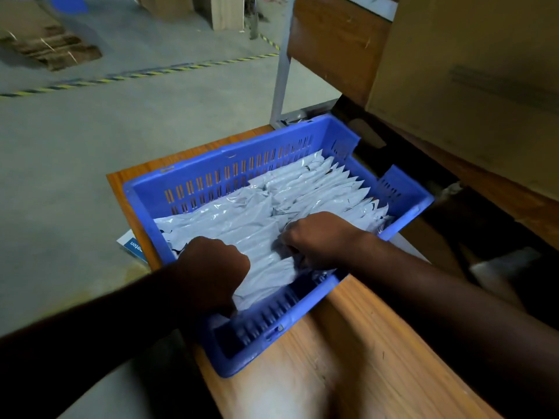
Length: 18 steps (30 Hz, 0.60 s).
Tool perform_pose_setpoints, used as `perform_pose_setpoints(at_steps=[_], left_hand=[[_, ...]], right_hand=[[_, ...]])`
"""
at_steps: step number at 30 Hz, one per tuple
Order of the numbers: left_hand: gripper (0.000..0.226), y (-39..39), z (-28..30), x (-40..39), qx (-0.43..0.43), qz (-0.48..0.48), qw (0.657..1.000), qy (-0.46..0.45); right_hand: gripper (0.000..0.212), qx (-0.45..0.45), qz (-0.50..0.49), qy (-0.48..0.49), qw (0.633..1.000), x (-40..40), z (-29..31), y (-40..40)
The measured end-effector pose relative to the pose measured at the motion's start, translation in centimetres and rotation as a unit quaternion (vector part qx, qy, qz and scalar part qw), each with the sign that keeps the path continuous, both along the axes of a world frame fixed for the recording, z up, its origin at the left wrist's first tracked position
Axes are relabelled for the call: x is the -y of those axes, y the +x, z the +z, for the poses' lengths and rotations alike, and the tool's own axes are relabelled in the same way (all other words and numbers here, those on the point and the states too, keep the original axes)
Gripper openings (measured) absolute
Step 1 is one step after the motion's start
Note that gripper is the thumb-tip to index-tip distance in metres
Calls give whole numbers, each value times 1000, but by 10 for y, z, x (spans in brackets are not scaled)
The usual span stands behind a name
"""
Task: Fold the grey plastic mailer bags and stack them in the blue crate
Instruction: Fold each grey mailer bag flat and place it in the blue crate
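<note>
Single head view, wide-angle, looks forward and down, close over blue crate (302, 152) at frame centre.

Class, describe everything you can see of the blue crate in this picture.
The blue crate is a shallow rectangular plastic tray with slotted walls, sitting at an angle on a wooden table. Folded grey mailer bags stand in a row on its right side; looser ones lie on the left. The left hand and right hand both reach in and grip bags near its front wall.
</note>
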<state>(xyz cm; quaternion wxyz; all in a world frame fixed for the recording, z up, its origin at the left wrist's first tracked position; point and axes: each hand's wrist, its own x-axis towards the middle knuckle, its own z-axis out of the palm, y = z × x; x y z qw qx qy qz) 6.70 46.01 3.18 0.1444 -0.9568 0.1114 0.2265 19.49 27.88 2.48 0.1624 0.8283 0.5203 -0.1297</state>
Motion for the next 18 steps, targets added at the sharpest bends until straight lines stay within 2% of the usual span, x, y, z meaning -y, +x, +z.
perform_pose_setpoints(at_steps=[10, 15, 18], left_hand=[[40, 14, -27, 7, -69, -18, 997, 22], [53, 15, -25, 4, -58, 2, 998, 21], [52, 15, -22, 4, -70, 20, 997, 23]], right_hand=[[28, -16, -23, -51, 998, -18, -16, -3], [29, -60, -32, -33, 997, -11, -9, 1], [35, -1, -37, -75, 996, -6, -6, 0]])
